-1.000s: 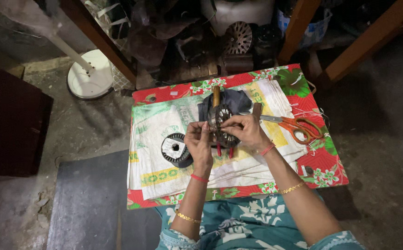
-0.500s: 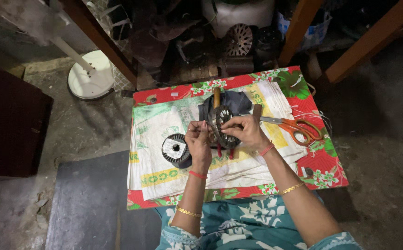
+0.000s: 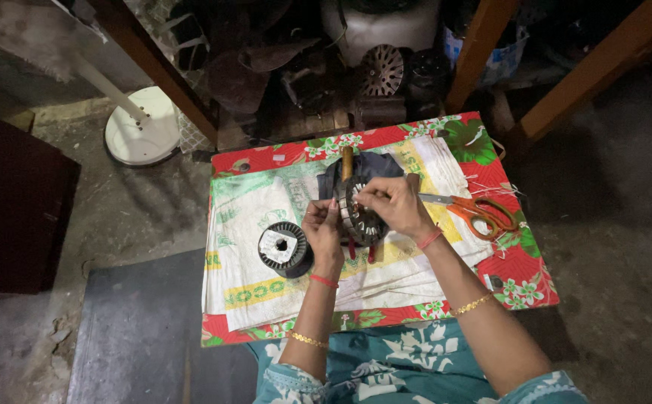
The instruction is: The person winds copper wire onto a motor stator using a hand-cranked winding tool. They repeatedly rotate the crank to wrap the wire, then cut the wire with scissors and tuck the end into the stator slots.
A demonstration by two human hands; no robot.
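- Your left hand (image 3: 323, 228) is wrapped around the left side of the round metal stator core (image 3: 359, 213), its fingers clenched on the rim so the ring stands tilted above the counter (image 3: 517, 277).
- Your right hand (image 3: 393, 203) sits on the core's upper right edge, fingertips pinched together at the slots; whatever they pinch is too small to make out.
- The core hangs between both hands, just over a dark cloth (image 3: 371, 166) and beside a wooden tool handle (image 3: 347, 158) that points away from you.
- Two red-handled tools (image 3: 362, 252) lie under the core, their ends showing below your hands.
- A spool of copper wire (image 3: 284, 248) with a white paper top rests on the white woven sack (image 3: 255, 213), just left of your left hand.
- Orange-handled scissors (image 3: 476, 212) lie to the right of your right wrist, blades pointing toward the core.
- The counter wears a red flowered cover; a white round fan base (image 3: 145, 135) stands on the floor well off to the left.
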